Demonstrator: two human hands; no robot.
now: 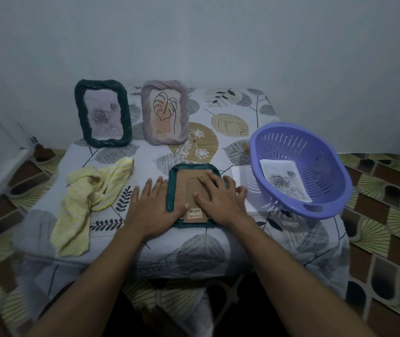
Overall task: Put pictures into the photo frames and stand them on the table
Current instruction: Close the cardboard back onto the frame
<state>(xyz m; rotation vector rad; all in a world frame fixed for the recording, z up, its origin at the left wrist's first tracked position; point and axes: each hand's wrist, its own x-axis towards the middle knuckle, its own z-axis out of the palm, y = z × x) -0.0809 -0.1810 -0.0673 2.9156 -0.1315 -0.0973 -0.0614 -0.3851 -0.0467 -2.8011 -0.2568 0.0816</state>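
Observation:
A teal frame [172, 188] lies face down at the table's front middle, its brown cardboard back [186, 188] up. My left hand [154, 207] lies flat at its left edge, thumb on the cardboard. My right hand [220, 198] presses on the cardboard with spread fingers. At the back, a dark green frame [102, 113] with a rose picture and a mauve frame [165, 112] with a leaf drawing stand upright. A rose picture [285, 182] lies in the purple basket [315, 207].
A crumpled yellow cloth [89, 198] lies at the front left. White paper [239, 175] sits between the teal frame and the basket. The small table [230, 113] wears a leaf-print cover; patterned floor tiles surround it, and a wall rises right behind.

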